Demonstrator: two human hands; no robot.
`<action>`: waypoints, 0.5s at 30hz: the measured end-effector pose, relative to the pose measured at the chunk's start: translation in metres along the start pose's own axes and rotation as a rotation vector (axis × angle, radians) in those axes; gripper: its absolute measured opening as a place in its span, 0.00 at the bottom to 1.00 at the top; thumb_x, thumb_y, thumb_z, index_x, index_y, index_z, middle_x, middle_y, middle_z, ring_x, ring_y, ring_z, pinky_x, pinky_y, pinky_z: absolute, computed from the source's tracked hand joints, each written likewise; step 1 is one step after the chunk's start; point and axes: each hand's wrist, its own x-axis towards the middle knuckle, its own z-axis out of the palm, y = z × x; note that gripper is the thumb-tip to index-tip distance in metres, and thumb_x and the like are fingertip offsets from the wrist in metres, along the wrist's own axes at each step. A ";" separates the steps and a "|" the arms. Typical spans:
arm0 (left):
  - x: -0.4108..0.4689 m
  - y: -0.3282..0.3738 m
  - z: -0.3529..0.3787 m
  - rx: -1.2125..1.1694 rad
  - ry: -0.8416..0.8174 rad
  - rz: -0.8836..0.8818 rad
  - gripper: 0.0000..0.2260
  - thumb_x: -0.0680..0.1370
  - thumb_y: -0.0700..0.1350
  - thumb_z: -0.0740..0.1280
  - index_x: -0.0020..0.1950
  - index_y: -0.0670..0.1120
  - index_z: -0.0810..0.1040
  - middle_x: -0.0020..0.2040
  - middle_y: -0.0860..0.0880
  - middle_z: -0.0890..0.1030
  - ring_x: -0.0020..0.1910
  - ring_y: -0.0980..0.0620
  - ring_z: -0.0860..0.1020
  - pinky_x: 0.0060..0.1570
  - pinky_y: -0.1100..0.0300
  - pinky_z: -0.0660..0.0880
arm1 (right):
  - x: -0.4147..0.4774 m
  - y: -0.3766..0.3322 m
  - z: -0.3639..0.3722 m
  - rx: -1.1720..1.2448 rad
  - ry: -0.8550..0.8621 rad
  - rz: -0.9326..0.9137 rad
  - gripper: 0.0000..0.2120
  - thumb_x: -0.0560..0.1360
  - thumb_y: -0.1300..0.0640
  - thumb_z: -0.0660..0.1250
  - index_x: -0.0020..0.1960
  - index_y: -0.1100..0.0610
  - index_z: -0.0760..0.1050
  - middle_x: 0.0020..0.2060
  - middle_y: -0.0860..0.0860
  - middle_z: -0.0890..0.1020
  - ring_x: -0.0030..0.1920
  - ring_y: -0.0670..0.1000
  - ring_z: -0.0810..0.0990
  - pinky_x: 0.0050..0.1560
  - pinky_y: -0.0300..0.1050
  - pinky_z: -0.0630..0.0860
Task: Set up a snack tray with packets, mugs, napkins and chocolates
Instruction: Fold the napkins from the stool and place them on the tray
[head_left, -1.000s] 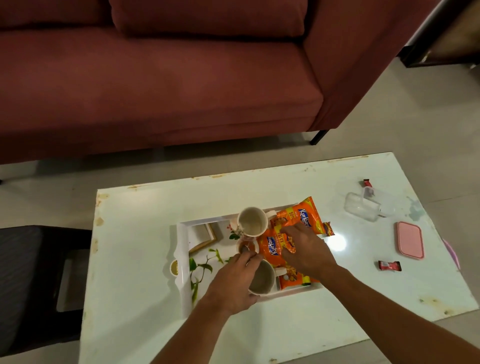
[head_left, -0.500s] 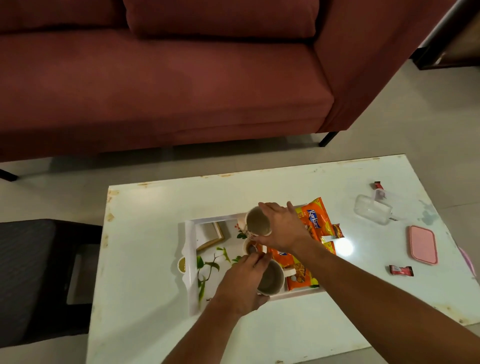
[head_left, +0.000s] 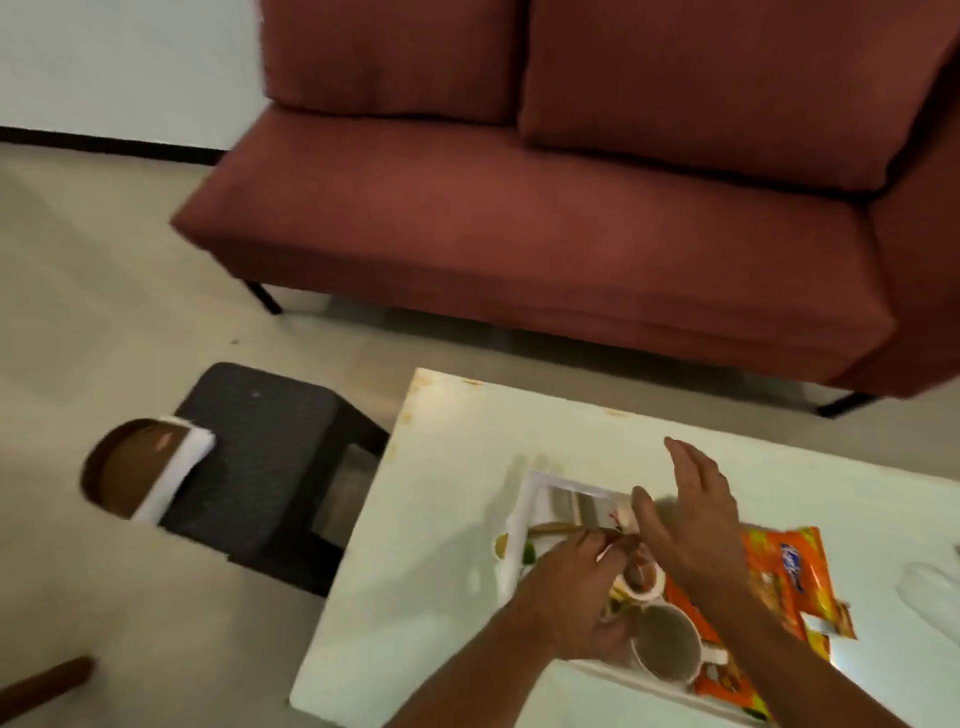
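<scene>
- While the white tray (head_left: 521, 525) sits on the white table (head_left: 441, 519) with its long axis running from far-left to near-right, its near end is cut off by the frame.
- Left hand (head_left: 569, 582) is curled at the rim of a white mug (head_left: 666, 644) that tips its mouth up toward the camera; whether it truly grips is hard to tell.
- Right hand (head_left: 691, 525) hovers above the tray, flat, fingers spread, holding nothing.
- Orange snack packets (head_left: 784, 577) lie lengthwise in the tray's right part, blurred, partly hidden by the right forearm.
- A second mug (head_left: 644, 579) is mostly hidden between the hands.
</scene>
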 end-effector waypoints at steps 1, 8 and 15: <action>-0.003 -0.008 -0.018 0.023 0.084 -0.047 0.27 0.76 0.54 0.67 0.73 0.46 0.69 0.67 0.45 0.76 0.64 0.45 0.73 0.60 0.50 0.75 | 0.004 -0.025 0.001 0.050 0.037 -0.033 0.28 0.78 0.48 0.67 0.76 0.50 0.63 0.73 0.55 0.70 0.71 0.58 0.70 0.69 0.60 0.69; -0.055 -0.092 -0.165 0.084 0.567 -0.597 0.17 0.82 0.52 0.60 0.70 0.50 0.74 0.65 0.50 0.78 0.63 0.49 0.75 0.62 0.54 0.74 | -0.002 -0.232 0.050 0.319 -0.083 -0.184 0.13 0.81 0.57 0.64 0.64 0.56 0.78 0.58 0.53 0.80 0.52 0.52 0.81 0.51 0.45 0.76; -0.175 -0.200 -0.285 0.041 0.777 -0.806 0.10 0.83 0.52 0.60 0.60 0.51 0.78 0.53 0.51 0.80 0.51 0.55 0.76 0.52 0.58 0.76 | -0.027 -0.407 0.129 0.397 -0.384 -0.186 0.08 0.80 0.55 0.67 0.57 0.51 0.83 0.45 0.45 0.83 0.45 0.42 0.80 0.45 0.37 0.74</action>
